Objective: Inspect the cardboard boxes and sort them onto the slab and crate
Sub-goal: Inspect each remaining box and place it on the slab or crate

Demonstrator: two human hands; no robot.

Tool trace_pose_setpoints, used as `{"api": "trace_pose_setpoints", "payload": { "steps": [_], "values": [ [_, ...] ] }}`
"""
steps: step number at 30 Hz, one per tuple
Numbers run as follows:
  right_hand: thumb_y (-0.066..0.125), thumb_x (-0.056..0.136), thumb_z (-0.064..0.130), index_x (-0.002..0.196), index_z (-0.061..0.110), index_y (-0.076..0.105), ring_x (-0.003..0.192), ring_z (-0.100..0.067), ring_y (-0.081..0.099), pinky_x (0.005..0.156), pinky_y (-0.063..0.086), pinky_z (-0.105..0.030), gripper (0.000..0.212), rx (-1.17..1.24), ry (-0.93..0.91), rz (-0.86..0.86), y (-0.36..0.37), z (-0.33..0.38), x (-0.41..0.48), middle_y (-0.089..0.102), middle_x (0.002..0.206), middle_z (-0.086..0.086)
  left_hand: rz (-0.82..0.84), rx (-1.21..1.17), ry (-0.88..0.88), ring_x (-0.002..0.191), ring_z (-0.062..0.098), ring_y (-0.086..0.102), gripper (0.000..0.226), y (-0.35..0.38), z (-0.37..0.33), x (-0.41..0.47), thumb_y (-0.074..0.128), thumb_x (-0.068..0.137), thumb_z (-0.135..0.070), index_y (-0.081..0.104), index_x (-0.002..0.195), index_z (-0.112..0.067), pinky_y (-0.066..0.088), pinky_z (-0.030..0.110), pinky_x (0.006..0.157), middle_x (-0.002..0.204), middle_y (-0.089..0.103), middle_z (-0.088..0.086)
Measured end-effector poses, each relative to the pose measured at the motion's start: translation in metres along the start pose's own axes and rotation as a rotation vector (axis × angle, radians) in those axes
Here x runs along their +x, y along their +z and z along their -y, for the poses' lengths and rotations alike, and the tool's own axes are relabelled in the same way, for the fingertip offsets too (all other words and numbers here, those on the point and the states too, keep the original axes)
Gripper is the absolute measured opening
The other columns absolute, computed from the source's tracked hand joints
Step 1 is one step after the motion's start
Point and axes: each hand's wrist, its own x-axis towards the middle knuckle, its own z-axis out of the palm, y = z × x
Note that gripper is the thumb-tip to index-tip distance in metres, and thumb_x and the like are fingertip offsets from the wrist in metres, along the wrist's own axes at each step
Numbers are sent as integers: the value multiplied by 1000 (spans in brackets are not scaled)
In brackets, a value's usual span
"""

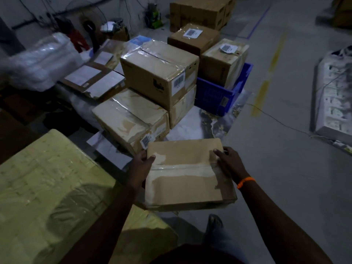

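On the dim warehouse floor (276, 149), your left hand (142, 164) and right hand (229, 161) clamp the flat cardboard box (184, 174) by opposite edges, taped face up for inspection.

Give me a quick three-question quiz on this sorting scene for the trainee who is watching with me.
1. True or false: the flat cardboard box is held by both the left hand and the right hand.
2. Which wrist wears the orange band: A left, B right?
3. Fill in: the box with a white label stands in the blue ____.

Key: 1 true, one hand on each side edge. 2 B. 3 crate.
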Motion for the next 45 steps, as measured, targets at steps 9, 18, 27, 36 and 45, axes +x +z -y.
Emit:
{"api": "trace_pose_setpoints", "payload": {
  "steps": [9, 18, 27, 36, 45],
  "values": [
    [69, 95, 49, 95, 11, 64, 86, -28, 63, 76, 47, -40, 38, 89, -10, -117, -2, 6, -11, 65, 84, -5, -172, -135, 23, 100, 17, 51, 40, 29, -27, -12, 62, 99, -30, 60, 136, -15, 29, 23, 73, 121, 65, 5],
    [56, 98, 59, 98, 26, 63, 102, -29, 64, 80, 54, -42, 34, 422, -66, -317, -26, 31, -49, 66, 105, -5, -171, -406, 89, 99, 22, 71, 28, 11, -22, -29, 65, 91, -53, 63, 108, -31, 59, 44, 83, 108, 73, 4],
    [62, 82, 80, 83, 21, 60, 94, -33, 67, 88, 58, -60, 59, 416, -34, -282, -6, -16, -91, 68, 89, -6, -348, -296, 69, 92, 25, 71, 46, 1, 44, -68, 62, 86, -56, 64, 102, -13, 59, 39, 74, 90, 71, -3],
    [64, 101, 31, 145, 10, 52, 148, -32, 38, 119, 35, -48, 50, -257, -546, -318, 12, 19, -88, 50, 153, -14, -294, 125, 512, 122, 14, 50, 48, 8, 14, -63, 63, 98, -22, 46, 143, -18, 52, 14, 75, 139, 46, 1],
    [22, 109, 49, 165, 12, 19, 160, -28, 9, 127, 17, -52, 66, -875, -668, 120, 59, 63, -49, 13, 172, -10, 45, 962, 764, 154, 25, 21, 73, 41, -14, -4, 9, 97, -50, 31, 158, -16, 16, 50, 124, 166, 23, 8]
  ]
}}
